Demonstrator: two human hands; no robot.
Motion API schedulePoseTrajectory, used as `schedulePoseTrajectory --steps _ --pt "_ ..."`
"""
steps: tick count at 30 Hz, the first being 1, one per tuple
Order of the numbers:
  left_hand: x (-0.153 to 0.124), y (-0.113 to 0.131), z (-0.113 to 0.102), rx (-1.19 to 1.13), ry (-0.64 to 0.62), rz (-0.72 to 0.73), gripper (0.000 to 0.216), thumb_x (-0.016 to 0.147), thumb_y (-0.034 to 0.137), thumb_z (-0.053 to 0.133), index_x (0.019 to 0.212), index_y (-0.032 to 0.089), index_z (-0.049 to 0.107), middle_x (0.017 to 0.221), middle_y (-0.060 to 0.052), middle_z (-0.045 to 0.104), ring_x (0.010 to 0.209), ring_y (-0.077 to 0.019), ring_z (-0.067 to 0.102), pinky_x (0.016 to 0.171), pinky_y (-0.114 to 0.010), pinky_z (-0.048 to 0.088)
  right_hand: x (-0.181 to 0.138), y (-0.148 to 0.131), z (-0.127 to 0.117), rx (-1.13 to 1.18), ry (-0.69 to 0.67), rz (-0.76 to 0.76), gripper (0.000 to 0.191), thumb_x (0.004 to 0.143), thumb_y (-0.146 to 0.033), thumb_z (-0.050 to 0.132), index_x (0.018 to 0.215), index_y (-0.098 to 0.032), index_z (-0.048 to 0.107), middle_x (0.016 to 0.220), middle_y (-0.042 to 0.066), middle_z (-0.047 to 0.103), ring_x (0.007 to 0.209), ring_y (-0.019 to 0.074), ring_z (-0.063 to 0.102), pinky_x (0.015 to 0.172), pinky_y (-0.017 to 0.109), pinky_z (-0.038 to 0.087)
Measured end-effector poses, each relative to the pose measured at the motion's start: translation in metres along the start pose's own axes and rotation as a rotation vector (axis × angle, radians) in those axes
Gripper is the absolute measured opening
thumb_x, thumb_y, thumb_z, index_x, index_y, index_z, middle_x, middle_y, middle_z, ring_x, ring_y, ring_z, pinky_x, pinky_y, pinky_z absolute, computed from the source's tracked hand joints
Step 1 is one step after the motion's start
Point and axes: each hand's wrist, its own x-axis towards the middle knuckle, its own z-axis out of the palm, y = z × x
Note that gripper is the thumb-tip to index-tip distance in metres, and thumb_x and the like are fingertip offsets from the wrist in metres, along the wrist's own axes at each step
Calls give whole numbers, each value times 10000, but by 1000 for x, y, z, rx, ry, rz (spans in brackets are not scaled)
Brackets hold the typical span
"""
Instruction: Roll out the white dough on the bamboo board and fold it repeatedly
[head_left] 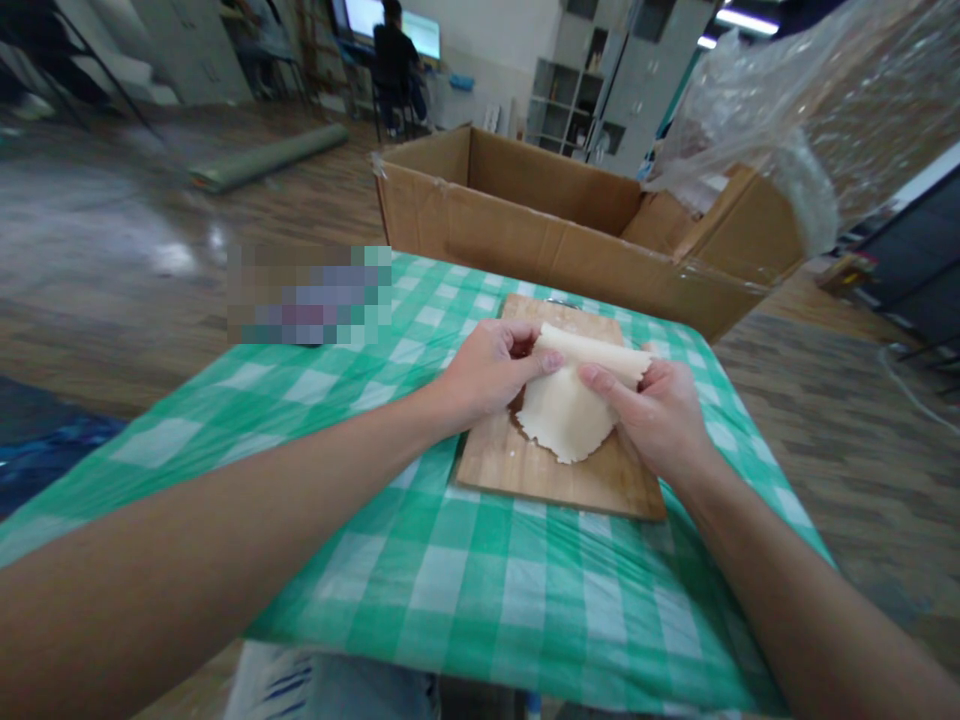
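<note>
A thin, pale sheet of dough (pixel 568 415) with ragged edges hangs between my hands over a wooden board (pixel 555 485). Its far edge is folded over into a band. My left hand (pixel 501 368) pinches the sheet at its upper left, thumb on top and fingers curled behind. At the upper right my right hand (pixel 654 408) grips it the same way, thumb pressed on the near face. The fingers behind the dough are partly hidden. Small pale crumbs lie on the board near the sheet's lower edge.
A green-and-white checked cloth (pixel 450 590) covers the table. Behind it stands a large open cardboard box (pixel 540 225), with clear plastic wrap (pixel 780 130) at its right. A pixelated patch hides something at the table's far left. A person (pixel 395 60) sits at screens in the background.
</note>
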Motion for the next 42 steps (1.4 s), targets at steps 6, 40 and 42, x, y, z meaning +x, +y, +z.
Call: schedulePoseTrajectory --steps 6,40,42 --pt "-4 3 2 -69 -51 -30 340 848 432 815 1053 170 745 756 -13 722 524 -102 601 436 -195 419 -2 -3 -4 -41 16 -28 328 817 -506 854 986 -226 831 1005 73 828 889 314 777 695 411 628" --pt "2 -2 -1 5 155 -11 396 747 383 881 1031 130 771 1057 -124 805 882 -244 758 692 -304 604 4 2 -6 -3 -15 -9 369 863 -592 793 922 -228 808 824 39 778 664 210 701 631 373 618" --pt "3 -2 -3 23 166 -7 396 753 385 875 1035 128 772 1064 -127 803 882 -244 755 686 -302 602 4 2 -7 -2 -18 -5 360 877 -576 785 951 -225 814 801 38 774 686 220 719 667 384 635"
